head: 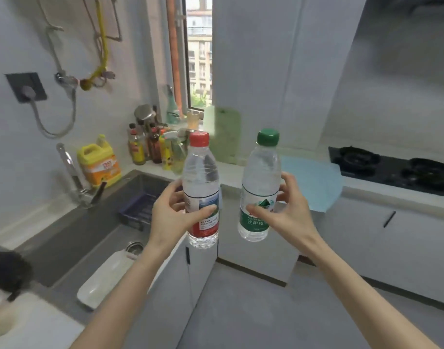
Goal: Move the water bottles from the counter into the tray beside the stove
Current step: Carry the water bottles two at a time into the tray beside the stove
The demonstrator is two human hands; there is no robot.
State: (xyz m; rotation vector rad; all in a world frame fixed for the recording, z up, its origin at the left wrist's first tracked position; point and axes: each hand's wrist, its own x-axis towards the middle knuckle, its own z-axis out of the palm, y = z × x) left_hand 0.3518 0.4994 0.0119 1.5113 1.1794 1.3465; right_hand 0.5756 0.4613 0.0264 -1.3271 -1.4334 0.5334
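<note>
Over the floor, my left grip clasps the red-capped bottle, my right grip the green-capped bottle.

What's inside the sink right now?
In the sink: a dark blue rack, a white oblong dish and a steel drain strainer. The left hand covers the rack's right end.

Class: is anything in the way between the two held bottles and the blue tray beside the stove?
Nothing visible. The left hand holds the red-capped bottle and the right hand the green-capped bottle, both in the air; the blue tray lies just beyond them, left of the stove, its visible part bare.
</note>
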